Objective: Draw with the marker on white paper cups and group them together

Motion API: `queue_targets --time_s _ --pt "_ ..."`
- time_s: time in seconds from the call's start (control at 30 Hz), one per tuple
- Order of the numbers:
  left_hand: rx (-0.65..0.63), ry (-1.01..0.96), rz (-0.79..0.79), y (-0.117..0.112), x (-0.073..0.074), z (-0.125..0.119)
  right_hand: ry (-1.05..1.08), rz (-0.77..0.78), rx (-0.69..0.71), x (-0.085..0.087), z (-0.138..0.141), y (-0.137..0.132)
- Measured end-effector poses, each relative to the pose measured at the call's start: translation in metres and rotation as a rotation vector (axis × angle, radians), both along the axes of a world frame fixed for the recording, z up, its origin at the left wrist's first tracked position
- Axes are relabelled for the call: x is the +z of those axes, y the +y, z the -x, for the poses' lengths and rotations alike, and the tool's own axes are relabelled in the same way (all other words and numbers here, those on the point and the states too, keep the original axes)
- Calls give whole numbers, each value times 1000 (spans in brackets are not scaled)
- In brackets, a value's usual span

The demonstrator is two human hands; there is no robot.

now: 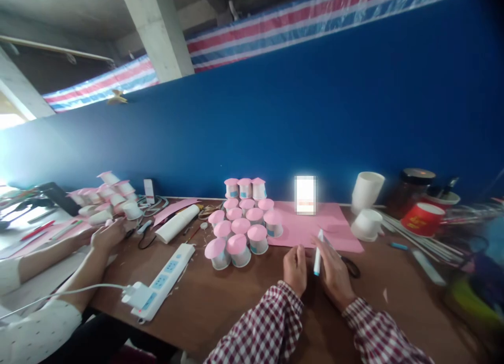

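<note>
My left hand (295,271) is held just above the table's front part, its fingers curled together. Whatever it may hold is hidden from view. Close beside it, my right hand (335,272) has a white marker (318,256) with a light blue end against its fingers. Behind that hand shows the dark handle of a pair of scissors (352,267). A pink paper sheet (299,230) lies beyond both hands. Left of the sheet stand several white paper cups (239,256) in rows, each topped with a pink paper cone (238,243).
Stacked white cups (367,190), a red cup (423,219) and a dark-lidded jar (417,177) stand at right. A power strip (163,282) and a white roll (178,224) lie left. A co-worker's hands (106,235) work near more pink-topped cups (114,190). A blue partition (275,117) rises behind.
</note>
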State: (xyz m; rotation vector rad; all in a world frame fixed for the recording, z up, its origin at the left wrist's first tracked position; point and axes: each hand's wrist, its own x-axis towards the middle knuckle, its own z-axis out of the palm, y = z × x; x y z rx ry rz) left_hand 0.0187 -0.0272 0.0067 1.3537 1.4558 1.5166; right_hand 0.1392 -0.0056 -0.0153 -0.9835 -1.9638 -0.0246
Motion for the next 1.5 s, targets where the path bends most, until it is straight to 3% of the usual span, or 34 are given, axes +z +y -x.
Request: queue_targets --time_s 0.2,0.5,0.6,0.8,0.9,1.0,1.13,1.2,1.3,1.33,1.4,1.43,1.5 --pt "-30 -121 30 2 2 -2 -27 20 -1 -9 1 2" --pt "-66 -183 43 1 3 -3 -25 118 143 -1 2 -1" --pt "-76 -211 39 1 4 -2 -16 138 124 1 4 -4" --pt "-4 -214 47 0 7 -1 67 147 40 -4 6 1" --pt "56 -146 8 -12 11 2 86 125 52 -11 5 6" --pt "-25 -52 -60 -37 30 9 81 115 41 -13 4 8" --pt "-231 32 -41 -54 84 41 79 176 69 -3 8 0" --pt "-194 90 8 -38 114 75 87 185 104 3 10 -4" --pt "29 308 -30 16 142 141 78 189 103 7 14 -9" --pt "127 408 16 38 146 162 85 195 85 7 14 -9" --pt "249 663 271 77 146 199 96 251 71 7 15 -10" --pt "266 793 439 94 143 213 101 273 77 7 14 -10" --pt "278 837 557 116 135 231 113 318 89 8 14 -10"
